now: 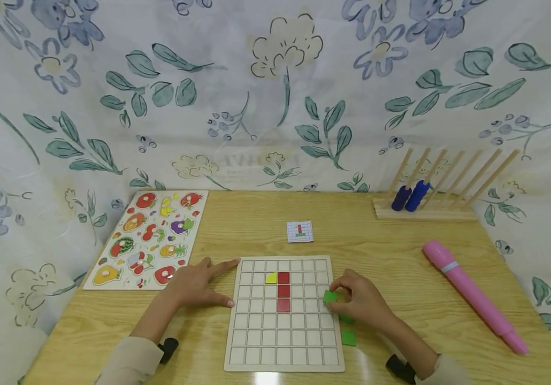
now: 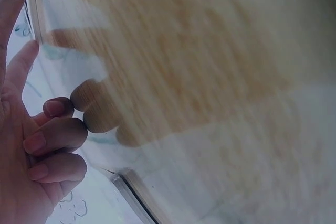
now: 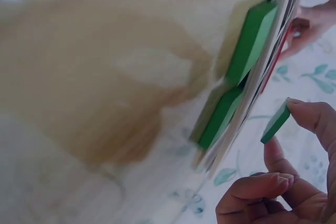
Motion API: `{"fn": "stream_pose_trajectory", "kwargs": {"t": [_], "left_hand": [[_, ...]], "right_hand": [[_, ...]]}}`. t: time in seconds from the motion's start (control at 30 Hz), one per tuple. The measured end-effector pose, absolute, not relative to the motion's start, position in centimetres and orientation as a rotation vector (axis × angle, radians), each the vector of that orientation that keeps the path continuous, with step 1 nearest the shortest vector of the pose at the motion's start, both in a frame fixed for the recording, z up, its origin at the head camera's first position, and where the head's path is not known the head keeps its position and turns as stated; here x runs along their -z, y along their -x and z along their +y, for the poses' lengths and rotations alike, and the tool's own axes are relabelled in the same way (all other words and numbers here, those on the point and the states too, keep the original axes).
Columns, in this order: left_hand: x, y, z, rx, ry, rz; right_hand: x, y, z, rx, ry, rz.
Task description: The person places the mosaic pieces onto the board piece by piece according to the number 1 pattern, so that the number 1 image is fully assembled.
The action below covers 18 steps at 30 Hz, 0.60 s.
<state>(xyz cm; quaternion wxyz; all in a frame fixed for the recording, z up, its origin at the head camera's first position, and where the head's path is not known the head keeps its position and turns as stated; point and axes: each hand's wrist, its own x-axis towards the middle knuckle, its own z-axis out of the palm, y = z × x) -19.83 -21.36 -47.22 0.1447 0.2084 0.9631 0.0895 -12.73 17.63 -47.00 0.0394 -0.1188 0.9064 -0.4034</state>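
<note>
Green tile, head view: pinched in the right hand at the right edge of the grid board. Left wrist view: left hand, thumb and forefinger extended, the rest curled. Right wrist view: tile between thumb and fingertip, apart from two other green tiles.

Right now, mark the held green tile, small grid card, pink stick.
Held green tile [image 1: 330,297]: head view, visible top face.
Small grid card [image 1: 300,231]: head view, printed face.
Pink stick [image 1: 477,300]: head view, barrel below pale band.

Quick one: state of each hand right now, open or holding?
Left hand: open, holding nothing, touching the left edge of the grid board.
Right hand: closed, pinching a green tile.
</note>
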Motion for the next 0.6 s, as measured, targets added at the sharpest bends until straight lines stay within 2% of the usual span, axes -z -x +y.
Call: {"fn": "stream_pose_trajectory", "kwargs": {"t": [0.6], "left_hand": [[47.2,19.8,-21.4,-0.24,-0.606,2.774]], "right_hand": [[46.5,11.7,13.8,1.242,0.476,2.716]]}}
